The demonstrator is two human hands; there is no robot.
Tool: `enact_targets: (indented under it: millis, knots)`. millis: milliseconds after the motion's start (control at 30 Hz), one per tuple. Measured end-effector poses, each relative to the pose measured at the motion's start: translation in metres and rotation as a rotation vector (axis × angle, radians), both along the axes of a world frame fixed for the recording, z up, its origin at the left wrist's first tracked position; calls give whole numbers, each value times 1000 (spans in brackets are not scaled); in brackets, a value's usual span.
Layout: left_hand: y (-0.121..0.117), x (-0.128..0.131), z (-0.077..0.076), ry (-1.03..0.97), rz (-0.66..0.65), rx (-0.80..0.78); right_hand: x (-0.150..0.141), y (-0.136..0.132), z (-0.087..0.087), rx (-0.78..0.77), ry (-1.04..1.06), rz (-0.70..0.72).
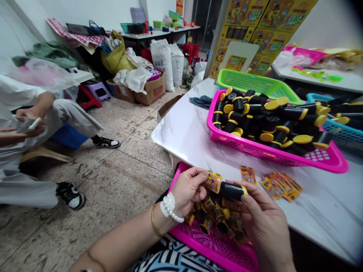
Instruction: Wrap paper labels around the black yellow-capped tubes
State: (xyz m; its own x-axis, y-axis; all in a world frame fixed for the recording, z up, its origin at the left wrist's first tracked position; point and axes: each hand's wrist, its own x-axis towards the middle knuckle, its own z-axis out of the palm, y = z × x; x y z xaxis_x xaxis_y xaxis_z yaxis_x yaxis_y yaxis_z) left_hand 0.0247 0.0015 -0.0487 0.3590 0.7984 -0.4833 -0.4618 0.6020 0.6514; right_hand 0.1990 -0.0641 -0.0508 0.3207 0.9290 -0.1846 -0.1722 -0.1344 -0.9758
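Between finger and thumb, my left hand (pixel 188 189) pinches a yellow printed sleeve label (pixel 213 182). A small black cylinder with a yellow cap (pixel 231 191) is gripped in my right hand (pixel 263 219), its dark end touching or nearly touching the label. Below both hands, a pink basket (pixel 210 241) on my lap holds several cylinders wrapped in yellow labels (pixel 208 223). On the table to the right lie a fanned pile of flat labels (pixel 280 186) and one separate label (pixel 248 174).
A larger pink basket (pixel 255 149) full of black, yellow-capped cylinders stands on the white marbled table (pixel 176 124). Behind it are a green basket (pixel 261 81), a blue basket (pixel 343 134) and stacked yellow boxes (pixel 255 34). A seated person (pixel 34 113) holds a phone at left.
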Motion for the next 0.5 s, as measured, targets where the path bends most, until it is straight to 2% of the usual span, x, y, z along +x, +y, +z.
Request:
enact_targets:
  millis: [267,400,500]
  knots:
    - [3,6,3,-124,-7,-50,1,11,-2,-36,29,12]
    - [4,5,-2,-83,-6,-53,-2,9,8,-8,-113,33]
    - [0,4,-8,-20,-67,-45,-3,3,14,45,-265,129]
